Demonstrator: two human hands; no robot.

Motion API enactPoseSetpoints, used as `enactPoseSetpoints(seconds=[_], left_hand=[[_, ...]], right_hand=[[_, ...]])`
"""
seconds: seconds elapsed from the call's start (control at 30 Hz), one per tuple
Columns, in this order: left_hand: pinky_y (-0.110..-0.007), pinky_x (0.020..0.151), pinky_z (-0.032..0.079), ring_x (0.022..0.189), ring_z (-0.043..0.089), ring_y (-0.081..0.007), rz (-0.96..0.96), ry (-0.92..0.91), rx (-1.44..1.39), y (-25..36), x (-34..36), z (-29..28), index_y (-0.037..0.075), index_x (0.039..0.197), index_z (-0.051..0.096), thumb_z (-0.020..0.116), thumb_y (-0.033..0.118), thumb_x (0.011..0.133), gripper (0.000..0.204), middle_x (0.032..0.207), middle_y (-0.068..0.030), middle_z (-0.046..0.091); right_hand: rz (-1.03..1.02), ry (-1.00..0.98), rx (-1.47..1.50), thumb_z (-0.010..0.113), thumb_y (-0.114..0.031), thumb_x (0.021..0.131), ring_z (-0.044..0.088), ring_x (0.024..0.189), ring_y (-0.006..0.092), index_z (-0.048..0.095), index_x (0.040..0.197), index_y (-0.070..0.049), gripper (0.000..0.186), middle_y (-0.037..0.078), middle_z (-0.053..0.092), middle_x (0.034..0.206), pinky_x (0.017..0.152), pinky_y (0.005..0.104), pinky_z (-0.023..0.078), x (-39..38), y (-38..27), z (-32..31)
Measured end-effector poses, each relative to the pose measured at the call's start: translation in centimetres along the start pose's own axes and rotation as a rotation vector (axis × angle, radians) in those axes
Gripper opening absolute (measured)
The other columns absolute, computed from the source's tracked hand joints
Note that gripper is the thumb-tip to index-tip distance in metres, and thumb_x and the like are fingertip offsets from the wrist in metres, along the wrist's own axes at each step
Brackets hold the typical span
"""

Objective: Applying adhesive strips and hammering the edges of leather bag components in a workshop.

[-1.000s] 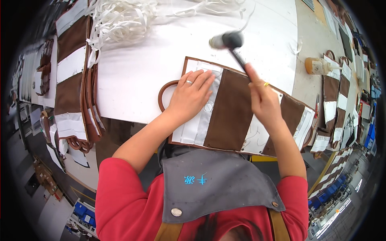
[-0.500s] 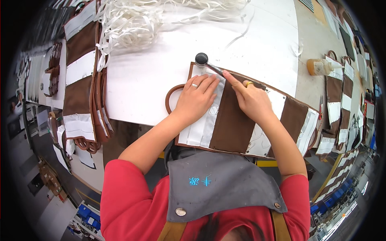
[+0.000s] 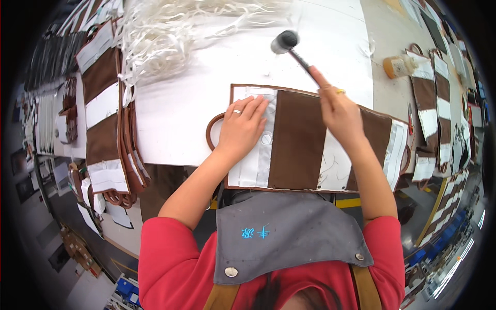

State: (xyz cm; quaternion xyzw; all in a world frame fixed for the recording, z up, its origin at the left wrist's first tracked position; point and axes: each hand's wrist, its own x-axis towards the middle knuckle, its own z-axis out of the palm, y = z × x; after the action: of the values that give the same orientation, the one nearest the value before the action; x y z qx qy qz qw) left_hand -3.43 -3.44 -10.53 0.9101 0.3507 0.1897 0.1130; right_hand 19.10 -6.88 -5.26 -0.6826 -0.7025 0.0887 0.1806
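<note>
My right hand (image 3: 339, 114) is closed round the handle of a hammer with a thick black-and-pale round head (image 3: 284, 42), held raised beyond the far edge of a bag panel. The flat, unassembled bag panel (image 3: 298, 142) is brown with white and silvery strips, brown edging and a brown loop handle (image 3: 211, 130) on its left. On its left white strip my left hand (image 3: 243, 125) lies flat, palm down, fingers stretched toward the far edge. Loose threads show on the middle white strip. My right hand and forearm hide part of the panel.
A tangled heap of white tape (image 3: 160, 49) covers the far left of the white table (image 3: 330, 46). Stacked brown-and-white bag panels (image 3: 101, 137) hang over the left edge. Beyond the right side stand an amber glue bottle (image 3: 397, 67) and more bag panels (image 3: 424, 98).
My right hand has lifted the hammer up and away from the panel, the head moving right and farther off. The panel has turned slightly; my left hand has stayed on it.
</note>
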Motion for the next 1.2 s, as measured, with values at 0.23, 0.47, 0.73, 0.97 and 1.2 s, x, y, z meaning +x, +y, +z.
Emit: enactPoseSetpoints(seconds=[0.23, 0.47, 0.73, 0.97, 1.2], left_hand=[[-0.038, 0.096, 0.033, 0.109, 0.049, -0.0223, -0.015, -0.021, -0.033, 0.7, 2.0, 0.1, 0.004, 0.108, 0.058, 0.058, 0.014, 0.081, 0.028, 0.116, -0.0066, 0.055], [-0.036, 0.100, 0.031, 0.118, 0.044, -0.0196, 0.216, -0.061, -0.077, 4.1, 4.9, 4.0, 0.006, 0.115, 0.054, 0.055, 0.020, 0.084, 0.035, 0.124, -0.0045, 0.051], [-0.037, 0.100, 0.032, 0.118, 0.044, -0.0192, 0.211, -0.057, -0.060, 4.1, 4.9, 4.2, 0.007, 0.115, 0.054, 0.056, 0.018, 0.083, 0.034, 0.123, -0.0033, 0.052], [-0.037, 0.098, 0.033, 0.115, 0.047, -0.0203, 0.220, -0.052, -0.128, 3.6, 5.7, 4.4, 0.008, 0.111, 0.056, 0.056, 0.016, 0.082, 0.030, 0.120, -0.0033, 0.054], [-0.039, 0.100, 0.030, 0.118, 0.045, -0.0227, 0.259, -0.126, -0.250, 7.0, 7.9, 4.7, 0.008, 0.111, 0.055, 0.057, 0.017, 0.082, 0.030, 0.120, -0.0060, 0.053]], right_hand=[[0.199, 0.061, 0.146, 0.049, -0.012, 0.090, 0.054, 0.053, 0.0241, 0.041, 0.133, -0.030, 0.048, 0.011, 0.050, 0.060, 0.052, 0.0358, 0.044, -5.3, 4.1, -3.4], [0.325, 0.101, 0.207, 0.050, -0.008, 0.088, 0.049, 0.054, 0.0216, 0.044, 0.132, -0.026, 0.047, 0.013, 0.053, 0.065, 0.056, 0.0311, 0.043, -7.5, 3.2, -3.4], [0.244, 0.080, 0.065, 0.048, -0.014, 0.088, 0.055, 0.052, 0.0308, 0.037, 0.135, -0.032, 0.052, 0.013, 0.051, 0.064, 0.048, 0.0417, 0.047, -8.4, 3.2, -4.2], [0.409, -0.168, 0.102, 0.049, -0.011, 0.088, 0.059, 0.065, 0.0335, 0.044, 0.132, -0.023, 0.045, 0.016, 0.061, 0.082, 0.059, 0.0379, 0.048, -10.5, 2.7, -2.7], [0.536, 0.176, 0.040, 0.047, -0.008, 0.090, 0.051, 0.050, 0.0278, 0.041, 0.133, -0.028, 0.048, 0.015, 0.050, 0.060, 0.049, 0.0353, 0.039, -13.0, 6.5, -6.5]])
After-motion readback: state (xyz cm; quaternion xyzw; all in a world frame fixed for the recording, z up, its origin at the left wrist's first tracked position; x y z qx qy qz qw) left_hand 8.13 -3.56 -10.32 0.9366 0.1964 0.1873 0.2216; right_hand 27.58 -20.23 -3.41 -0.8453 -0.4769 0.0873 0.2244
